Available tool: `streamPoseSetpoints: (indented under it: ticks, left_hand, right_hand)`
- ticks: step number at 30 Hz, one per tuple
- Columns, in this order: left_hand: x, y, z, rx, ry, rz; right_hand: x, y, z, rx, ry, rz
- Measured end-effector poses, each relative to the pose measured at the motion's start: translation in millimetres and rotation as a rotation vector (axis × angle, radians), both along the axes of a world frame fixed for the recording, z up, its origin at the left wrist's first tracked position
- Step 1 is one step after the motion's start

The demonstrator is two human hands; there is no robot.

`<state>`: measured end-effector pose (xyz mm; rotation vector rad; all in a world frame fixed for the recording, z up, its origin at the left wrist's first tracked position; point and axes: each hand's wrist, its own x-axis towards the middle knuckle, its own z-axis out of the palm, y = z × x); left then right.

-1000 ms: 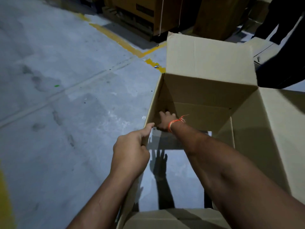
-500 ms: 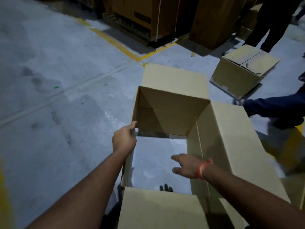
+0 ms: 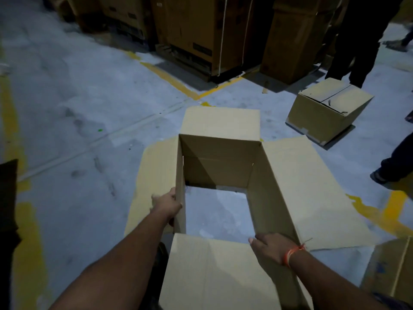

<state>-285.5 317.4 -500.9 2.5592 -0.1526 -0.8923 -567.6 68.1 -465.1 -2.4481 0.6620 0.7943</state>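
Observation:
An open-ended cardboard box (image 3: pixel 263 189) stands on the grey floor with all its top flaps spread outward. Through its open bottom I see bare floor. My left hand (image 3: pixel 167 203) grips the top edge of the box's left wall, thumb inside. My right hand (image 3: pixel 271 247), with an orange thread at the wrist, rests on the near right corner where the near flap (image 3: pixel 207 271) meets the right wall, fingers lying across the edge.
A closed cardboard box (image 3: pixel 324 108) sits at the back right beside a standing person's dark legs (image 3: pixel 362 43). Another person's leg and foot (image 3: pixel 393 166) are at the right edge. Tall strapped cartons (image 3: pixel 205 30) line the back. Yellow lines (image 3: pixel 169 79) mark the floor.
The box has come lower and further from me and its side flaps now lie spread out. My right hand came out of the box to its near right corner.

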Motion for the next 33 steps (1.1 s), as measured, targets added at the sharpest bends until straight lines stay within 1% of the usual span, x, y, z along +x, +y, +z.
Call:
streamPoseSetpoints:
  ticks: [2, 4, 6, 8, 11, 13, 15, 18, 21, 27, 30, 32, 33]
  left_hand:
    - [-31, 11, 29, 0.058, 0.045, 0.068]
    - [-60, 21, 42, 0.087, 0.1, 0.03]
    - [-88, 30, 57, 0.06, 0.194, -0.043]
    - [-110, 34, 62, -0.069, 0.215, -0.053]
    - [-134, 30, 75, -0.282, 0.167, 0.013]
    - [-140, 26, 80, -0.352, 0.115, 0.023]
    - [-134, 22, 80, -0.376, 0.05, 0.021]
    - [-115, 12, 70, -0.365, 0.01, 0.017]
    - [-95, -2, 56, -0.287, -0.038, -0.012]
    - [-63, -45, 21, -0.195, -0.098, -0.068]
    - [-56, -60, 8, -0.123, -0.15, -0.093]
    - [-51, -67, 3, -0.114, -0.168, -0.113]
    - [-48, -70, 1, -0.125, -0.163, -0.117]
  right_hand:
    - [-3, 5, 8, -0.007, 0.007, -0.009]
    - [-8, 13, 15, -0.037, 0.021, 0.004]
    - [-14, 22, 19, -0.088, 0.037, 0.036]
    - [-20, 29, 21, -0.133, 0.045, 0.061]
    - [-25, 36, 25, -0.174, 0.039, 0.092]
    - [-25, 38, 26, -0.181, 0.023, 0.115]
    - [-22, 38, 27, -0.191, 0.007, 0.132]
    - [-10, 40, 23, -0.193, -0.034, 0.152]
    - [5, 44, 14, -0.203, -0.079, 0.178]
    - [34, 56, 1, -0.113, -0.117, 0.246]
    - [42, 44, 2, 0.023, -0.109, 0.19]
    - [45, 25, 13, 0.125, -0.124, 0.116]
    - [45, 13, 22, 0.143, -0.155, 0.079]
